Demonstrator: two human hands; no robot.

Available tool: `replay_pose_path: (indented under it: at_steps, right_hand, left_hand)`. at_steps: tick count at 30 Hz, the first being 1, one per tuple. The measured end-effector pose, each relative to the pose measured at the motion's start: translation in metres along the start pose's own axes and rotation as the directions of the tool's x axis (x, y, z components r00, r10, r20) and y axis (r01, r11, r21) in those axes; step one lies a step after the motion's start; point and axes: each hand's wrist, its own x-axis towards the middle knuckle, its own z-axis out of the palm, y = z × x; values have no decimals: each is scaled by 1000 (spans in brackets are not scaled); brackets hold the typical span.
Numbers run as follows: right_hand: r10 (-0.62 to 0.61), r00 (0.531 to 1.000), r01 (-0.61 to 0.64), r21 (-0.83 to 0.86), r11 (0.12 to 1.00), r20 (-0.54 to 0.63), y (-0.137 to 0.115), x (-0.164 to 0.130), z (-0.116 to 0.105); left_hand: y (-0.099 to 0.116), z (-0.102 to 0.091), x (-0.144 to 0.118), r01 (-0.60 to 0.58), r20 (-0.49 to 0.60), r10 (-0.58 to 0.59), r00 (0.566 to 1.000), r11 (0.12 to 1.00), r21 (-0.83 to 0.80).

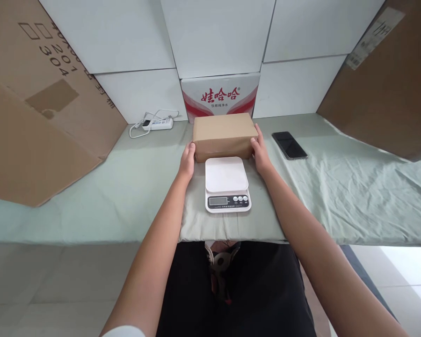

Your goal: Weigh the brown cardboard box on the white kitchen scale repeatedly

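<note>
A brown cardboard box (224,128) lies between my two hands, just behind the white kitchen scale (226,175). My left hand (187,161) is closed against the box's left end, thumb at its front corner. At the opposite end, my right hand (261,149) grips the box with the thumb on the front face and fingers along the side. The scale's plate is bare, and its dark panel with a small display (218,201) and round buttons faces me. Whether the box's underside rests on the cloth is hidden.
Large cardboard cartons stand at the left (42,117) and right (382,84). A white and red printed carton (219,96) is behind the box. A phone (289,145) lies right of my hand; a power strip (157,124) with white cable lies back left. Green cloth (143,187) covers the table.
</note>
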Motion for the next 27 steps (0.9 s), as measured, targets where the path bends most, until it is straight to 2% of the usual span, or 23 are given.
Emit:
replay_pose_path:
  at_steps: [7, 9, 12, 14, 17, 22, 24, 27]
  right_hand:
    - [-42, 999, 42, -11, 999, -1, -6, 0, 12]
    - [-72, 997, 72, -17, 997, 12, -13, -1, 14]
    - [-172, 985, 173, -54, 983, 22, -32, -8, 16]
    - [-234, 972, 234, -81, 969, 13, -47, -22, 13]
    - [-278, 960, 276, -132, 952, 3, -63, -58, 0]
    - [-291, 955, 296, -220, 930, 57, -58, -122, -28]
    - [-279, 958, 287, -235, 929, 65, -54, -134, -33]
    - [-269, 961, 276, -237, 932, 62, -53, -138, -33]
  left_hand:
    - [8, 4, -1, 19, -23, -19, 1000, 1000, 6]
    - [15, 4, -2, -36, -26, 37, 999, 999, 39]
    - [36, 3, -13, -203, -26, 207, 978, 973, 113]
    - [52, 2, -29, -283, -24, 289, 957, 949, 140]
    - [67, -2, -65, -332, -13, 336, 942, 934, 131]
    - [60, -12, -122, -282, 46, 278, 959, 954, 106]
    - [55, -15, -135, -250, 49, 246, 968, 962, 109]
    - [55, -16, -143, -220, 29, 218, 975, 970, 107]
